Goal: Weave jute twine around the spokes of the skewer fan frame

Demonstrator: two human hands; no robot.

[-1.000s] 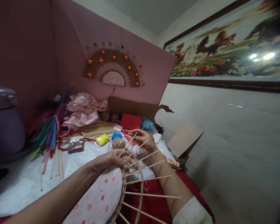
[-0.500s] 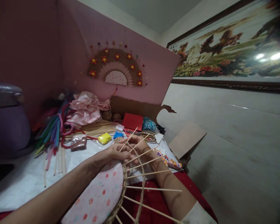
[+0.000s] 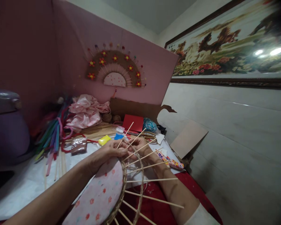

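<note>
A half-round fan frame (image 3: 100,193) covered in pale pink dotted cloth tilts in front of me. Thin wooden sticks (image 3: 160,180) spread out from its curved edge, and a row of twine (image 3: 142,175) weaves across them. My left hand (image 3: 114,150) is closed on the frame's far end, thumb on top, near the last sticks. Just right of it, my right hand (image 3: 141,147) has its fingers bent behind the sticks at the twine; the fingertips are partly hidden. Loose twine hangs below that hand.
A finished fan (image 3: 114,68) is pinned on the pink board behind. Pipe cleaners (image 3: 52,137), pink cloth (image 3: 85,112), a brown packet (image 3: 79,146), a yellow packet (image 3: 104,140), red paper (image 3: 133,122), scissors (image 3: 150,135) and blue yarn (image 3: 150,124) lie on the table. A purple flask (image 3: 8,125) stands left.
The fan frame has turned slightly, its far sticks rising and shifting left. My right hand has moved up a little, and more loose twine shows beneath it. The view has shifted slightly.
</note>
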